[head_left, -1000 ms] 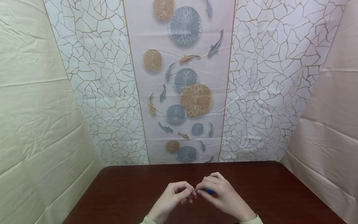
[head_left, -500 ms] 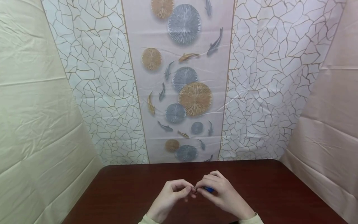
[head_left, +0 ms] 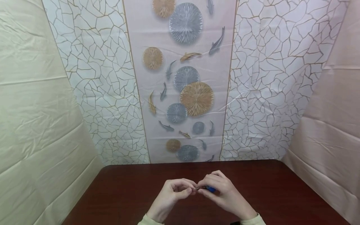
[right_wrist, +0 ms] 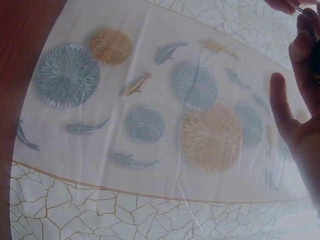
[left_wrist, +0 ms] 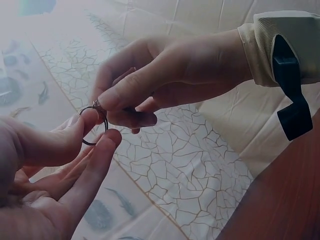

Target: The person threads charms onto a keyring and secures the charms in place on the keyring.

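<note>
Nearest to the head camera are the pale cuffs of two sleeves (head_left: 149, 220), at the bottom edge. On the right wrist there is also a black strap (left_wrist: 287, 65), with one end hanging loose, as the left wrist view shows.

From the sleeves come two bare hands, which meet above the surface. The left hand (head_left: 172, 194) pinches a thin metal key ring (left_wrist: 87, 143) between thumb and fingertips; the ring stands nearly upright there. The right hand (head_left: 222, 193) is gripping also, with its thumb and bent fingers, at a small metal fitting (left_wrist: 97, 104) on the upper part of the same ring. Between the two hands runs a short piece of chain (head_left: 201, 187), and next to it a blue object (head_left: 211, 189) is partly covered by the right hand; what it is exactly, I cannot tell. In the right wrist view this hand is cut by the picture's edge.

Below the hands lies the surface (head_left: 126, 190), dark reddish brown, with rounded far corners. Behind it hangs a patterned cloth (head_left: 168, 90), with fish and round leaf-like shapes in its middle panel and a cracked-line pattern on both sides. Plain cream cloths (head_left: 36, 118) close the left and right sides, with visible creases.
</note>
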The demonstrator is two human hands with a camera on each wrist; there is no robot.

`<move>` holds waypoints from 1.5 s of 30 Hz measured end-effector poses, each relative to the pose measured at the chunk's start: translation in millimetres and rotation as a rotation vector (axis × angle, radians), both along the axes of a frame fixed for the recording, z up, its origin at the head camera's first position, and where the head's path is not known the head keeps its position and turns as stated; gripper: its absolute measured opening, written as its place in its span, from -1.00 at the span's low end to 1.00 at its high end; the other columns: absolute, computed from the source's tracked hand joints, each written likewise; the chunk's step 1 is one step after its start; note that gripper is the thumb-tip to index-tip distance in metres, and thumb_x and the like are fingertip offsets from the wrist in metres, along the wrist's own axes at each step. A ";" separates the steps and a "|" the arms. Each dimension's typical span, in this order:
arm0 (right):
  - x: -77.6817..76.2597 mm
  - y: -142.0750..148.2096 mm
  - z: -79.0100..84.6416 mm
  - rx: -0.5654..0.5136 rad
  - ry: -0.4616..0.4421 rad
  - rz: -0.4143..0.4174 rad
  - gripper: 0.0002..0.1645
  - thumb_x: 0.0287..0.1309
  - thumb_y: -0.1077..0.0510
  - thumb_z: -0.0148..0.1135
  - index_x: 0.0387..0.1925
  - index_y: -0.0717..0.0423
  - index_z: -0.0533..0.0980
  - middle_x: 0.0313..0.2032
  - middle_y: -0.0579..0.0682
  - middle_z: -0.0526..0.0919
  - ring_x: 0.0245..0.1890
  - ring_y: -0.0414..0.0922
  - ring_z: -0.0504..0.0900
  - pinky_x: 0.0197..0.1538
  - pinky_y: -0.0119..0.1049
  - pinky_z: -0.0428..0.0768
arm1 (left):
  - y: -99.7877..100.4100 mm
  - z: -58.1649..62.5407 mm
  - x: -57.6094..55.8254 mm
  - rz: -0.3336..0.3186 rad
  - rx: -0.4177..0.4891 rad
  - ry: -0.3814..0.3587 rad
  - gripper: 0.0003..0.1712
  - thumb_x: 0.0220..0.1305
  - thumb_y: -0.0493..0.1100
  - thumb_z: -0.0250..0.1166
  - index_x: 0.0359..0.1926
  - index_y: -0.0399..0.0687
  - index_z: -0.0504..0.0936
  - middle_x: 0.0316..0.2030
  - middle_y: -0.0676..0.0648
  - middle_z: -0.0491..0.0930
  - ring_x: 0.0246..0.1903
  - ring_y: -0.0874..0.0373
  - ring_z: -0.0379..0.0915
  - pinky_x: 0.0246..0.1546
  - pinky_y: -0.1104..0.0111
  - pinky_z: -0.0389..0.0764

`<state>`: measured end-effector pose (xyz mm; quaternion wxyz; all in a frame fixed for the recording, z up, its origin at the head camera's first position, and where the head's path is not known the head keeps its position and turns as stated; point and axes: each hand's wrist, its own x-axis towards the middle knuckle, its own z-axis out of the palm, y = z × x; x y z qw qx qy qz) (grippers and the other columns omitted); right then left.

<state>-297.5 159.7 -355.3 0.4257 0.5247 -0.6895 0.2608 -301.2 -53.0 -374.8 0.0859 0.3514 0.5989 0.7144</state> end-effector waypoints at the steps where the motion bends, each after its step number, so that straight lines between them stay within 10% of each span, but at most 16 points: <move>1: -0.4 -0.4 -0.1 -0.008 0.011 0.011 -0.89 0.19 0.11 0.30 -0.23 0.00 0.61 -0.37 -0.24 0.67 -0.30 -0.30 0.58 -0.05 -0.42 0.37 | -0.1 0.1 0.2 0.002 0.001 0.002 -0.53 0.29 -0.27 0.24 -0.11 -0.77 0.42 -0.15 0.13 0.68 -0.14 0.30 0.63 -0.01 0.39 0.60; 11: 1.8 1.6 -3.2 -0.024 -0.048 -0.047 -0.89 0.21 0.08 0.28 -0.24 -0.01 0.57 -0.34 -0.23 0.67 -0.31 -0.31 0.54 -0.10 -0.47 0.38 | 0.5 -0.7 0.7 0.051 0.002 0.030 -0.59 0.27 -0.29 0.26 -0.12 -0.72 0.49 -0.15 0.12 0.67 -0.12 0.27 0.64 -0.02 0.38 0.60; 22: -1.0 8.9 -7.4 0.033 -0.212 -0.009 -0.80 0.20 0.22 0.28 -0.13 0.01 0.53 -0.21 -0.15 0.59 -0.23 -0.31 0.57 -0.12 -0.61 0.50 | -2.8 1.7 -3.8 0.254 -0.137 -0.083 -0.61 0.23 -0.21 0.33 -0.13 -0.55 0.57 -0.36 -0.14 0.73 -0.44 0.29 0.65 -0.33 0.42 0.63; 37: -5.0 12.7 -10.3 0.078 -0.395 -0.024 -0.61 0.13 0.35 0.27 -0.01 0.01 0.52 -0.17 -0.08 0.65 -0.23 -0.25 0.63 -0.18 -0.46 0.60 | -4.6 -1.4 -6.9 0.279 -0.201 -0.155 -0.72 0.26 -0.23 0.29 -0.18 -0.46 0.60 -0.47 -0.20 0.73 -0.58 0.28 0.62 -0.48 0.45 0.59; 45: -13.0 17.3 -19.6 0.253 -0.688 -0.070 -0.76 0.24 0.23 0.20 -0.05 0.03 0.53 -0.22 -0.02 0.68 -0.27 -0.36 0.58 -0.23 -0.43 0.59 | -1.5 -13.2 -14.9 0.391 -0.388 0.011 -0.87 0.24 -0.30 0.27 -0.34 -0.36 0.64 -0.57 -0.27 0.68 -0.66 0.25 0.56 -0.59 0.44 0.57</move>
